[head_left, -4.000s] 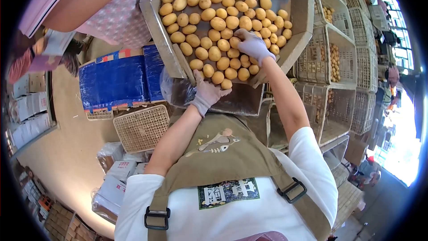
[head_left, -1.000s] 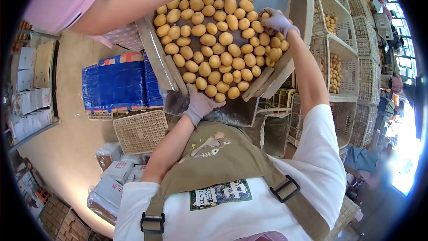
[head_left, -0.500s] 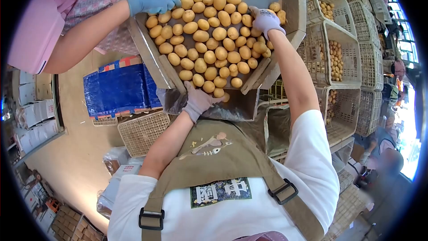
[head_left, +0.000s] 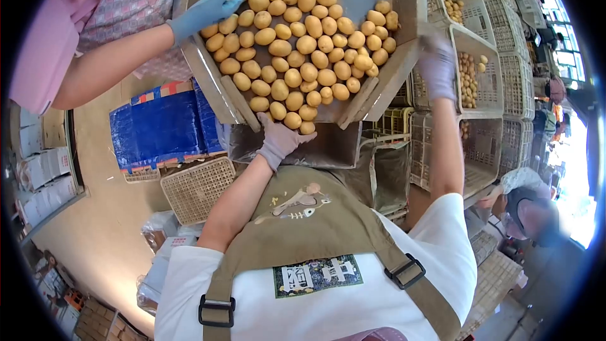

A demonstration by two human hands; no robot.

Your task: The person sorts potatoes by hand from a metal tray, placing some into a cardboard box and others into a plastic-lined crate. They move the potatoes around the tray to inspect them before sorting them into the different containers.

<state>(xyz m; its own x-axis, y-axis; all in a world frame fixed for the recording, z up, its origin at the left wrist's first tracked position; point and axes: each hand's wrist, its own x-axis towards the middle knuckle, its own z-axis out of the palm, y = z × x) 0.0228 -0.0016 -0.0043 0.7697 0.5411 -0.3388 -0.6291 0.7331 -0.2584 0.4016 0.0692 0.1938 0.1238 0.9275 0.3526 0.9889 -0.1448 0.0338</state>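
Observation:
Many yellow potatoes (head_left: 293,79) lie spread over a sorting tray with wooden side rails (head_left: 218,91), narrowing towards me. My left hand (head_left: 281,142), in a pale lilac glove, is at the narrow mouth with fingers apart, against the lowest potatoes. Beneath it is a dark chute opening (head_left: 331,145). My right hand (head_left: 437,66), also gloved, is right of the tray beside a plastic crate (head_left: 483,101) part filled with potatoes. Motion blurs its fingers, so I cannot see whether it holds anything. Two potatoes (head_left: 482,64) show apart from the heap in that crate.
At the tray's left, a co-worker's blue-gloved hand (head_left: 211,9) is over the potatoes. Stacked plastic crates (head_left: 514,82) line the right side. A blue-covered box (head_left: 158,126) and an upturned crate (head_left: 199,189) are at lower left. Another person (head_left: 527,205) is at far right.
My right hand has moved from the tray's right edge out to the crates. My left hand stays at the mouth. The co-worker's hand has shifted slightly left and turned, fingers more extended.

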